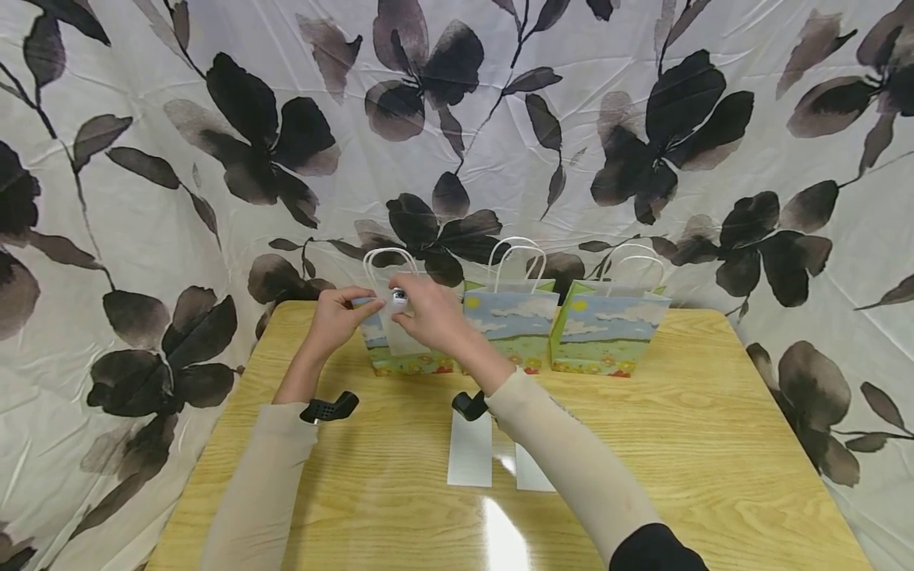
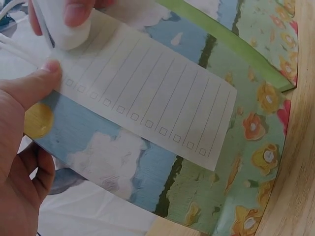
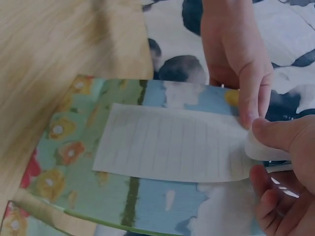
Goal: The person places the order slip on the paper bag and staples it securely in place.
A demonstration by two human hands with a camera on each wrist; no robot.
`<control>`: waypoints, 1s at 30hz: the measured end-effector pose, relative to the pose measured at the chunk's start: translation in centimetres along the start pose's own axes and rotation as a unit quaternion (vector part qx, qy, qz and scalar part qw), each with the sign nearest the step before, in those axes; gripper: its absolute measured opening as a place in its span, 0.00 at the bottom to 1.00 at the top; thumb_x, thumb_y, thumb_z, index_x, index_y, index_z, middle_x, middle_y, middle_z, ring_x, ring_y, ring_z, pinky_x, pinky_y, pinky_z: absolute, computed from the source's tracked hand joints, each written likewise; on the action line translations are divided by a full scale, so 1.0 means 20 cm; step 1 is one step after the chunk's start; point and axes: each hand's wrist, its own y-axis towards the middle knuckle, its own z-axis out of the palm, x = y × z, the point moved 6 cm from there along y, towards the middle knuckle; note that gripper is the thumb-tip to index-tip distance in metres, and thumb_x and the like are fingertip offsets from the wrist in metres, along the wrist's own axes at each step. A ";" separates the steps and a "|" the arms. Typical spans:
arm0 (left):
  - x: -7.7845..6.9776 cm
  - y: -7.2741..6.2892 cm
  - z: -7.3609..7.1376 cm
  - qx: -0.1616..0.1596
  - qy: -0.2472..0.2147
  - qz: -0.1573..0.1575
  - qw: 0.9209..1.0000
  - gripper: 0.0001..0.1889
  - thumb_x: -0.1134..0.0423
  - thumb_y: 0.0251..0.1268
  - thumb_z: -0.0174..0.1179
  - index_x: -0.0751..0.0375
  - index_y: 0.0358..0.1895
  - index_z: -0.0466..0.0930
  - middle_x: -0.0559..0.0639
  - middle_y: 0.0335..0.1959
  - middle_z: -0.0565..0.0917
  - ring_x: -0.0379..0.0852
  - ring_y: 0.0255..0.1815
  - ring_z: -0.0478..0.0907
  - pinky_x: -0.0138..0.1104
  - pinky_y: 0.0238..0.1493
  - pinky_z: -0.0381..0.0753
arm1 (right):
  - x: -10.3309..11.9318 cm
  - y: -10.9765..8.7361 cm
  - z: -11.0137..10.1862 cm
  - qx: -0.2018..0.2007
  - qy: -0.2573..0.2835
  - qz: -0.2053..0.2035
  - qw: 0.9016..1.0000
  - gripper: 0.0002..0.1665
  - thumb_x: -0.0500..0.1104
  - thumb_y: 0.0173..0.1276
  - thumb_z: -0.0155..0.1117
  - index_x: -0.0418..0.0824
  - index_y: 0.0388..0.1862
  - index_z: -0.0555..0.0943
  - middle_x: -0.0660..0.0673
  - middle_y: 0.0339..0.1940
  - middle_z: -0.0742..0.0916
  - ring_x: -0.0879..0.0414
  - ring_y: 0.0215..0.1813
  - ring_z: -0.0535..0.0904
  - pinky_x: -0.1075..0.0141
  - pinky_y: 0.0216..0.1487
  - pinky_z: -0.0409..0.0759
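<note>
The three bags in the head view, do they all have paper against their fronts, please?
No, only the left bag has paper against it; the middle bag and right bag show bare fronts.

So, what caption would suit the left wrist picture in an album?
Left hand pinching a lined slip against a flower-printed paper bag while the right hand grips a white object.

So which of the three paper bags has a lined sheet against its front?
The leftmost bag in the head view, the one the left hand pinches: the lined sheet covers part of its front. The middle bag and rightmost bag show none.
</note>
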 end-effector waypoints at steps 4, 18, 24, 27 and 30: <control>-0.01 0.00 0.00 -0.001 0.002 0.002 1.000 0.07 0.74 0.60 0.66 0.78 0.38 0.85 0.69 0.30 0.84 0.35 0.11 0.58 0.28 0.15 0.61 | -0.02 0.00 0.00 0.020 0.008 0.020 1.000 0.31 0.46 0.63 0.72 0.41 0.62 0.72 0.46 0.43 0.86 0.54 0.35 0.82 0.63 0.30 0.77; -0.01 0.00 0.00 0.000 -0.002 0.015 1.000 0.05 0.75 0.59 0.66 0.76 0.37 0.86 0.68 0.30 0.84 0.36 0.12 0.60 0.28 0.16 0.62 | -0.05 0.06 -0.02 0.100 0.063 0.051 0.992 0.19 0.49 0.65 0.69 0.43 0.50 0.76 0.50 0.37 0.83 0.57 0.34 0.79 0.63 0.33 0.75; 0.00 -0.01 0.01 -0.004 0.010 0.014 1.000 0.05 0.76 0.59 0.66 0.76 0.37 0.85 0.67 0.30 0.85 0.37 0.12 0.60 0.29 0.16 0.63 | -0.06 0.07 -0.02 0.114 0.053 0.057 0.990 0.22 0.52 0.65 0.68 0.45 0.53 0.76 0.50 0.43 0.85 0.56 0.32 0.79 0.64 0.28 0.72; 0.00 -0.01 0.01 -0.006 0.010 0.013 1.000 0.05 0.75 0.60 0.66 0.76 0.37 0.86 0.67 0.31 0.85 0.36 0.12 0.60 0.29 0.16 0.63 | -0.08 0.07 -0.02 0.104 0.069 0.077 0.989 0.24 0.53 0.64 0.68 0.47 0.57 0.77 0.49 0.49 0.86 0.57 0.37 0.81 0.64 0.30 0.74; 0.00 0.00 0.01 -0.009 0.005 0.012 1.000 0.05 0.74 0.60 0.66 0.75 0.37 0.86 0.66 0.32 0.85 0.36 0.12 0.60 0.29 0.16 0.63 | -0.08 0.06 -0.01 0.097 0.083 0.086 0.988 0.27 0.53 0.64 0.68 0.47 0.61 0.76 0.48 0.53 0.85 0.55 0.45 0.82 0.62 0.36 0.76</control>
